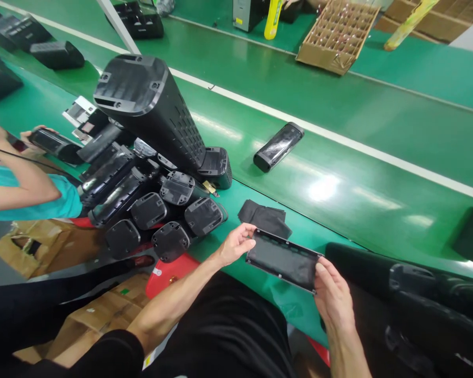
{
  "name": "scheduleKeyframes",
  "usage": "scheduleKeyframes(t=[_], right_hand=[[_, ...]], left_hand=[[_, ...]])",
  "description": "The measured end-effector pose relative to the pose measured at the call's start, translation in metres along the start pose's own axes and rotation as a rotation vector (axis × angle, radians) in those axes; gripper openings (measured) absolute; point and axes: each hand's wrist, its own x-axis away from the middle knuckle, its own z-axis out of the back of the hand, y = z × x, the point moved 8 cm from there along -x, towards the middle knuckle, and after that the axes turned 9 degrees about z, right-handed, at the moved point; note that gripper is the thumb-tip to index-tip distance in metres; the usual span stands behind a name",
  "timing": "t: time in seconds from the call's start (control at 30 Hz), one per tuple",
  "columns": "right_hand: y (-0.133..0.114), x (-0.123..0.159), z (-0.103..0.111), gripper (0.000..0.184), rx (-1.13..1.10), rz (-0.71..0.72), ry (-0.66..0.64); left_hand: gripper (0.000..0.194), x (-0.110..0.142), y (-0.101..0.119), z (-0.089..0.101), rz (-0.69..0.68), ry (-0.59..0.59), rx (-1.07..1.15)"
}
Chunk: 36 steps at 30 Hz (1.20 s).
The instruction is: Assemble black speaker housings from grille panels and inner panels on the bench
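Note:
Between my two hands is a black rectangular panel (283, 259) with a raised rim and small light spots along its edges. My left hand (238, 244) pinches its left end between thumb and fingers. At the opposite end, my right hand (331, 281) grips the short side, thumb on top. The panel is held tilted above the green table edge. Just beyond it lies a stack of thin black sheets (265, 217). Farther off, a black speaker-like case (279, 147) with a glossy, perforated face rests on the green belt.
Several black housings (170, 241) crowd the table at left, with a tall perforated housing (153, 105) leaning over them. Another person's arm (19, 181) is at far left. Black cases (413, 294) stand at right. A partitioned carton (337, 37) lies across the belt.

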Motion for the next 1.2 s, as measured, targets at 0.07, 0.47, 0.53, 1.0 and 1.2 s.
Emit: scheduleKeyframes(t=[0.07,0.47,0.53,1.0,1.2], right_hand=[[-0.003,0.001,-0.005,0.046,-0.009,-0.009,-0.011],[-0.019,-0.005,-0.016,0.049,0.016,0.046,0.014],[-0.021,-0.008,-0.016,0.047,0.015,0.05,0.02],[-0.024,-0.016,-0.027,0.044,-0.023,0.001,0.021],[-0.017,-0.029,-0.038,0.044,-0.036,-0.078,-0.033]], left_hand=[[0.057,-0.001,0.0,0.0,0.001,-0.012,0.041],[0.056,-0.013,0.001,0.0,0.005,-0.046,0.23],[0.056,-0.015,0.004,0.0,-0.001,-0.052,0.244],[0.092,-0.017,0.013,-0.015,0.026,-0.23,0.464],[0.101,-0.015,0.028,-0.058,-0.022,-0.415,0.352]])
